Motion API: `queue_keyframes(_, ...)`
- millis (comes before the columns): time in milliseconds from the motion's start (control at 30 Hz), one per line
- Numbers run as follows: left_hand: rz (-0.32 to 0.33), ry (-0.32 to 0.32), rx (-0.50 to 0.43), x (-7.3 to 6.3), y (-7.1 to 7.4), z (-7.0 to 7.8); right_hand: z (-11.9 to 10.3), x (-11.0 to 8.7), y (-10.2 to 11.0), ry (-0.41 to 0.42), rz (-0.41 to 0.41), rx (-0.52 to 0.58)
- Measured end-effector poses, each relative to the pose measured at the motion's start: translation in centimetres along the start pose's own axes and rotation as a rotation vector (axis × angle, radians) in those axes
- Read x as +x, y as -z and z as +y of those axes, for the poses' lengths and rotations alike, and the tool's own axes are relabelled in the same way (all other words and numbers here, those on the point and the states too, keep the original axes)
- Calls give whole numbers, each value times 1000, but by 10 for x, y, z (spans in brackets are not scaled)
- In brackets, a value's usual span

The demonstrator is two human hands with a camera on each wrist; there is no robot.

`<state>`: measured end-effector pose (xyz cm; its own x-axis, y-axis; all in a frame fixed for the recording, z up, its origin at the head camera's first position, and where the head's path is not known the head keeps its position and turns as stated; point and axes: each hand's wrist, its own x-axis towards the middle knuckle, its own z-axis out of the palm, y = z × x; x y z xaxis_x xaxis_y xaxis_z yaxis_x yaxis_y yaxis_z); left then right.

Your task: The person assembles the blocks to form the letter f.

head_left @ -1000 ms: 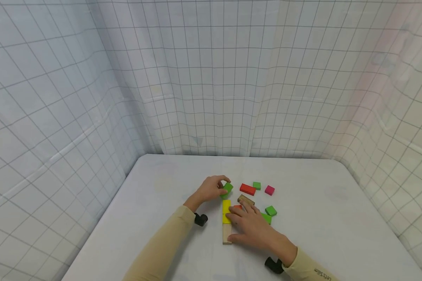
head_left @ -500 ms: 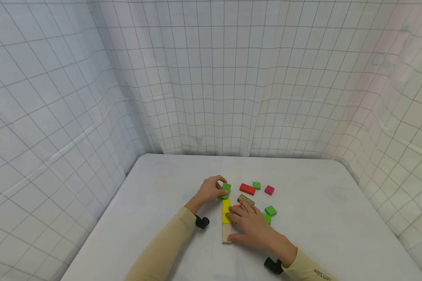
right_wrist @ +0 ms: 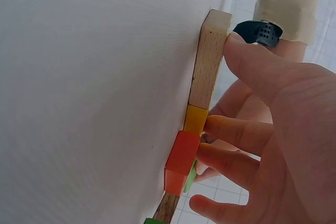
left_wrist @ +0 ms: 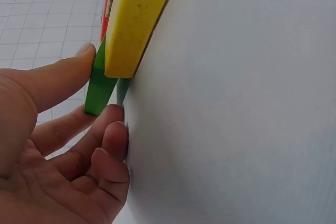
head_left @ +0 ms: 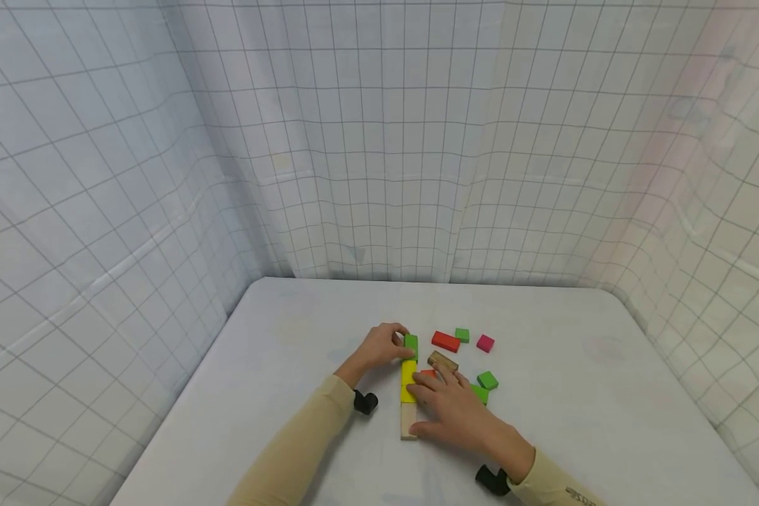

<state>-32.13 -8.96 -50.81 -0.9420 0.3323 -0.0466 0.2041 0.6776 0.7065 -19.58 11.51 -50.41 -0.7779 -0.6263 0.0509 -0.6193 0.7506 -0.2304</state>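
In the head view a row of blocks runs away from me: a plain wooden block (head_left: 407, 420), then yellow blocks (head_left: 408, 376), then a green block (head_left: 411, 344) at the far end. My left hand (head_left: 381, 346) pinches that green block between thumb and fingers; the left wrist view shows the green block (left_wrist: 100, 88) right by the end of a yellow block (left_wrist: 137, 30). With fingers spread, my right hand (head_left: 454, 411) rests over the row. Its thumb touches the wooden block (right_wrist: 210, 59), and its fingertips lie at the yellow block (right_wrist: 196, 119) and an orange-red block (right_wrist: 182, 156).
Right of the row lie a brown block (head_left: 443, 361), a red block (head_left: 445, 341), a small green block (head_left: 462, 335), a magenta block (head_left: 485, 344) and another green block (head_left: 488, 380). A green block (head_left: 479, 393) is partly under my right hand. Gridded white curtains (head_left: 379, 176) enclose the white table (head_left: 582, 393).
My left hand has turned the green block from a slant into line with the row and brought it down against the yellow end. My right hand has stayed in place.
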Motion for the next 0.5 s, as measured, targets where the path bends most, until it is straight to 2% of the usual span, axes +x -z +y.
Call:
queue_keyframes(233, -39, 2, 40, -2, 2, 2, -1, -1, 0, 2, -3, 20)
queue_keyframes(500, -81, -12, 37, -1, 6, 0, 0, 0, 0, -4, -4, 17)
